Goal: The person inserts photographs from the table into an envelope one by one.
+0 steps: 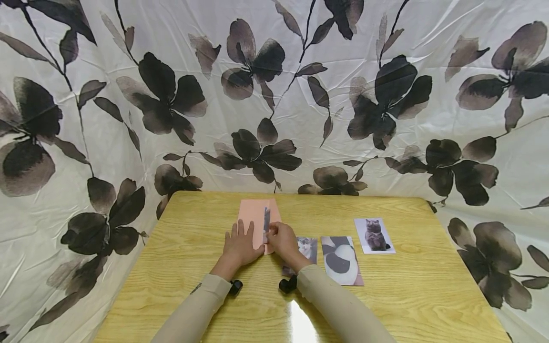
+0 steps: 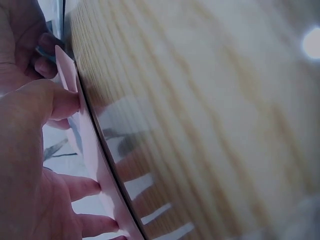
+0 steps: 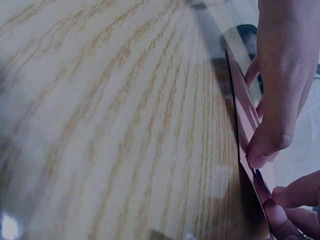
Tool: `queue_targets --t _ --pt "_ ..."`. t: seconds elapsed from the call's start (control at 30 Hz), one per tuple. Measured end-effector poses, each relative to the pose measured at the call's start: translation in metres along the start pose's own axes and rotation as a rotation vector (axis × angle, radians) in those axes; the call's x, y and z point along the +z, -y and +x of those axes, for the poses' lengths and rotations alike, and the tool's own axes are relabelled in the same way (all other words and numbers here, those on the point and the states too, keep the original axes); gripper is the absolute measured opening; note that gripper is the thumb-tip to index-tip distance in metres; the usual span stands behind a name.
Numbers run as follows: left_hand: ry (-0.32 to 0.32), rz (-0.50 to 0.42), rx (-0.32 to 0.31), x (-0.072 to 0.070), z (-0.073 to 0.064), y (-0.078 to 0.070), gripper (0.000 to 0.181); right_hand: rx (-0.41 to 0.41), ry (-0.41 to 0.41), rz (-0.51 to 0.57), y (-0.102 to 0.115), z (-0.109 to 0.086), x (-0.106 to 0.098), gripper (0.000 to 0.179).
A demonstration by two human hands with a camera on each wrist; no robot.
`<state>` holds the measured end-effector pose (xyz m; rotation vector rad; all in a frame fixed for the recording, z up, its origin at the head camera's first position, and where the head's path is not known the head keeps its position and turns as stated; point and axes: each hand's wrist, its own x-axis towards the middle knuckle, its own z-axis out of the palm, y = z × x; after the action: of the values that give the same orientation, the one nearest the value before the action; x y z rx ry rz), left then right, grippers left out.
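A pink paper envelope lies on the table in the head view. My left hand rests on its left and lower part with the fingers stretched out. In the left wrist view that hand's thumb presses near the envelope's edge. A narrow strip of a picture card shows at the envelope's right side; the rest is hidden. My right hand pinches the card there with thumb and fingertips. In the right wrist view, the right hand's fingers are at the envelope's edge, close to the left thumb.
A cat picture card lies partly under my right forearm. Right of it are a grey-and-white picture card and a grey cat card. The wooden table meets a flowered cloth behind.
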<state>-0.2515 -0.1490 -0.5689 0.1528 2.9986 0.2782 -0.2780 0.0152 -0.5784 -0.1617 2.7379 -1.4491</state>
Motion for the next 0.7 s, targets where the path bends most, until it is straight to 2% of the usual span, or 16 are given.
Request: queue_targets --t 0.3,0.7 --pt "0.011 -0.023 -0.003 0.0003 -0.0002 0.0001 0.091 0.01 0.024 0.026 0.0025 0.0002 0.0029 0.03" --pt "0.012 -0.013 -0.001 -0.0002 -0.0002 0.0002 0.093 0.0 0.009 -0.032 0.0057 0.0008 0.0062 0.031"
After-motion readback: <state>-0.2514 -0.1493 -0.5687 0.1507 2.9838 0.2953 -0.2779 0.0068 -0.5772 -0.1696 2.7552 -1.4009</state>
